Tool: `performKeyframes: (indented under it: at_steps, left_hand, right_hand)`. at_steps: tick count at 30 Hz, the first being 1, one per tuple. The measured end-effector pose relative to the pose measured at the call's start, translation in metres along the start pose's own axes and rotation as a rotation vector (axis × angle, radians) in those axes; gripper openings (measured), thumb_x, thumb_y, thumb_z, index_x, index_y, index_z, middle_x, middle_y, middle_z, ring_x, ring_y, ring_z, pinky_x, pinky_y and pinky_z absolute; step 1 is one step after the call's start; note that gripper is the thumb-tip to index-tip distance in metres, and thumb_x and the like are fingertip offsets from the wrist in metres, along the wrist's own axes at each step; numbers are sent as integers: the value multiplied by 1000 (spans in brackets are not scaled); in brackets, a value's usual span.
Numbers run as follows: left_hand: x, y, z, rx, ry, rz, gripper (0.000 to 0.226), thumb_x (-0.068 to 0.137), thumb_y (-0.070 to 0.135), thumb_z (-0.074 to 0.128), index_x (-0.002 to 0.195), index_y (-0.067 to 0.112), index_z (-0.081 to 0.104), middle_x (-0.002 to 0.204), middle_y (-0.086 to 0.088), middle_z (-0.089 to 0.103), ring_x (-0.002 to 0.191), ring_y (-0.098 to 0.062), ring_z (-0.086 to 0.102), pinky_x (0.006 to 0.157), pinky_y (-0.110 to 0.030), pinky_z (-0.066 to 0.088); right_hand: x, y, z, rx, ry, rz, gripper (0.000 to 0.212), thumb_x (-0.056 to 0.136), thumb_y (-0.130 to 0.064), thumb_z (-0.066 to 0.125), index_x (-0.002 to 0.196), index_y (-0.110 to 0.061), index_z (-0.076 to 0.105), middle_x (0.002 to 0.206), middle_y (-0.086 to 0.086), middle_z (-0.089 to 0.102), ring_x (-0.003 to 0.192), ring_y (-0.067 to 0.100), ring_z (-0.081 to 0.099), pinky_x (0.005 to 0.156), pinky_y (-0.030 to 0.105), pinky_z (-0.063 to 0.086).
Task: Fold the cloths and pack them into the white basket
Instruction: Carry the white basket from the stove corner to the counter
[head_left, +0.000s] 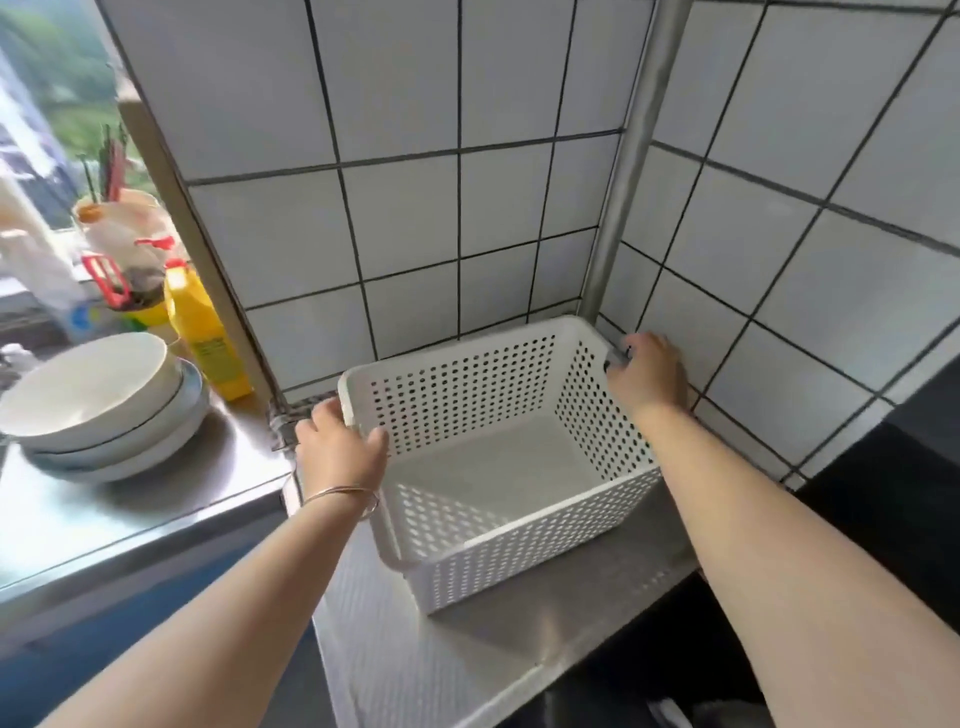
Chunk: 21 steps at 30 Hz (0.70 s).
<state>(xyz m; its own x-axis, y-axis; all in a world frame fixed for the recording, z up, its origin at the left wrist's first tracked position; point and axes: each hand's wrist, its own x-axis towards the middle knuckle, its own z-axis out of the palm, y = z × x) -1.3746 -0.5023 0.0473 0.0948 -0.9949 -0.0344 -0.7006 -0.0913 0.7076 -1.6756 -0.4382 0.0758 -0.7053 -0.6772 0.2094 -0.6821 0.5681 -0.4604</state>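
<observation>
The wall of white square tiles with dark grout (467, 208) fills the corner behind the work place, and a grey metal pipe (631, 171) runs down in this corner. Below it is a shelf of brushed steel (467, 665), and on the shelf, pushed into the corner, stands the white plastic basket with many small round holes in its walls (498, 566). The basket is empty; I see only its plain floor, and no cloth is visible anywhere in the view. To the left, on a lower steel counter (104, 514), there is a stack of white shallow bowls (98, 405), and behind it a yellow plastic bottle (205, 332) near the window. The left hand (340, 447) grips the left rim of the basket, with the fingers curled over the edge and a thin silver bangle (343, 493) on the wrist. The right hand (647, 371) is at the far right corner of the basket, and its fingers seem to curl over the rim there, just beside the tiles. In my judgement the step in hand is only the fetching of the basket, so the folding and packing are not yet begun. The next move probably calls for lifting the basket evenly with both hands, away from the wall and the pipe, and setting it near the place where the cloths lie.
</observation>
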Motion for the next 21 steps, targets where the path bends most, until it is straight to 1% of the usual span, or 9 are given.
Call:
performKeyframes:
  at_steps: [1,3,5,7,10,13,16,19,21]
  left_hand:
    - [2,-4,5,-20,12,-40,58,75,24,63,126,5,46,124,-20,50,116,-35,47,103,-42,40]
    - [5,-12,13,-55,4,-143,48,72,27,61,112,4,54,110,-18,60,100,-35,57,90,-39,48]
    - [7,-15,18,-72,-34,-255,34,79,24,58,104,1,55,95,-17,63,84,-33,58,73,-32,44]
    - [12,-19,24,-51,-69,-298,30,84,24,54,99,-1,57,89,-19,64,78,-32,57,67,-30,39]
    - [15,-21,29,-52,-127,-299,38,89,32,48,99,-3,60,91,-22,67,83,-35,62,71,-34,45]
    - [18,-24,20,-63,-134,-307,46,91,34,41,99,-6,61,88,-23,65,85,-37,62,71,-33,42]
    - [22,-24,-9,-74,-88,-264,45,92,32,39,100,-6,61,88,-24,65,84,-38,62,70,-33,41]
    - [25,-26,-56,-63,-11,-189,42,93,32,39,104,-4,58,100,-28,64,92,-40,62,80,-38,47]
    - [21,-30,-95,-76,55,-128,39,93,30,41,101,-4,59,96,-26,63,91,-39,61,81,-39,47]
  right_hand:
    - [6,1,5,4,4,-15,34,86,-18,55,119,-8,55,122,16,54,112,35,51,91,40,44]
    - [15,5,14,27,-13,-4,36,88,-18,54,121,-7,51,124,17,52,112,36,52,90,40,44]
    - [24,8,22,42,-53,54,36,88,-19,54,120,-4,50,123,19,53,111,37,54,85,39,46]
    - [32,12,29,10,-139,122,31,89,-20,52,114,-1,54,117,20,59,103,36,58,74,34,47]
    - [38,12,29,-37,-292,228,39,94,-29,44,114,1,58,111,21,63,88,34,61,59,27,43]
    - [37,6,23,3,-355,297,50,93,-40,43,123,-2,56,115,22,63,94,36,64,68,32,49]
    - [23,-10,13,75,-333,294,51,92,-41,43,122,-1,56,113,22,63,93,36,64,74,38,54]
    - [-2,-32,-3,154,-318,288,51,92,-40,43,121,1,55,107,22,63,85,34,64,60,31,49]
    - [-21,-54,-18,272,-300,270,46,92,-38,45,117,-1,56,95,18,60,70,28,59,56,27,45]
